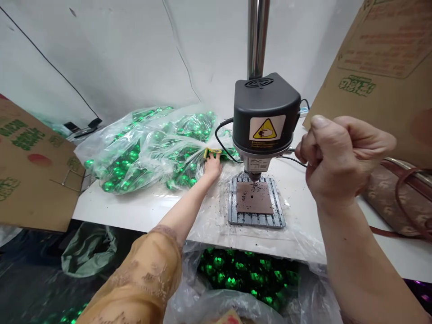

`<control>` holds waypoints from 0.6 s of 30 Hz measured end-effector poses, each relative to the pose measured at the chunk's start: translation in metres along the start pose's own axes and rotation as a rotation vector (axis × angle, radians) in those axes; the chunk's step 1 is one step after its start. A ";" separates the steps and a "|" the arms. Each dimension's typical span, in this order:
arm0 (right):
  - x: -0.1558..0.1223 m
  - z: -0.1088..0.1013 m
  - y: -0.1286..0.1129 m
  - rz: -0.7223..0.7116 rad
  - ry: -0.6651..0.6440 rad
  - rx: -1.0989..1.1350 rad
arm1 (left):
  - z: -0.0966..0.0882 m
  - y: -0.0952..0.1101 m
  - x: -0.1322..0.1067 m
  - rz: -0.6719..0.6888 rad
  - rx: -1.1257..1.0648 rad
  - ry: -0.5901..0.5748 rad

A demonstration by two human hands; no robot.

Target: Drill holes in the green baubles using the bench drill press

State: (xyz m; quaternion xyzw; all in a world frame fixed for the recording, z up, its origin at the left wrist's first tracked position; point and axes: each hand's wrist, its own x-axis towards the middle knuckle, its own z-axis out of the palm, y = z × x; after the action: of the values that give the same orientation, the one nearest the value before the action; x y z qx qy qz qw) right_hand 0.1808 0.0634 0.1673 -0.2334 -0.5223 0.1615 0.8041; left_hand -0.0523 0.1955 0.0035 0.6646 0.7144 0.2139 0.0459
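Observation:
My right hand point(337, 157) is closed in a fist around the end of the lever point(290, 150) on the right side of a black bench drill press point(266, 114). Under its chuck point(255, 176), a brown square board point(248, 202) with a small hole lies on the slotted metal base point(278, 218), sprinkled with dark shavings. My left hand point(213, 166) reaches forward to the left of the drill. Its fingers close on a narrow yellow thing point(213, 150) at the gathered part of a clear plastic bag point(151, 144) of shiny green balls point(123, 164). The fingertips are partly hidden.
Cardboard boxes stand at the left point(33, 180) and right point(381, 90). A patterned bag point(388, 198) with a brown strap lies on the white table point(151, 209). Below the front edge, clear plastic surrounds more faceted green balls point(243, 270). A black cable point(218, 137) loops beside the drill.

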 end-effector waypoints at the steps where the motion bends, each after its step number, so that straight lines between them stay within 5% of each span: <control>1: 0.000 0.000 0.000 0.000 -0.002 0.009 | 0.002 -0.001 0.005 0.002 -0.019 0.008; 7: -0.001 0.000 -0.002 0.000 0.002 0.003 | 0.001 -0.011 -0.002 0.003 -0.416 0.094; 12: -0.001 0.001 -0.002 -0.010 -0.001 0.025 | -0.010 -0.003 -0.057 -0.130 -1.132 -0.064; 18: -0.001 0.001 0.002 -0.023 0.016 0.044 | -0.007 0.021 -0.119 -0.048 -1.264 -0.181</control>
State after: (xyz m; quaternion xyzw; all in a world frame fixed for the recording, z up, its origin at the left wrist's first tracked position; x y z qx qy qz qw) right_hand 0.1792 0.0650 0.1654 -0.2109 -0.5150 0.1622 0.8149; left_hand -0.0224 0.0792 -0.0082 0.5083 0.4584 0.5360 0.4942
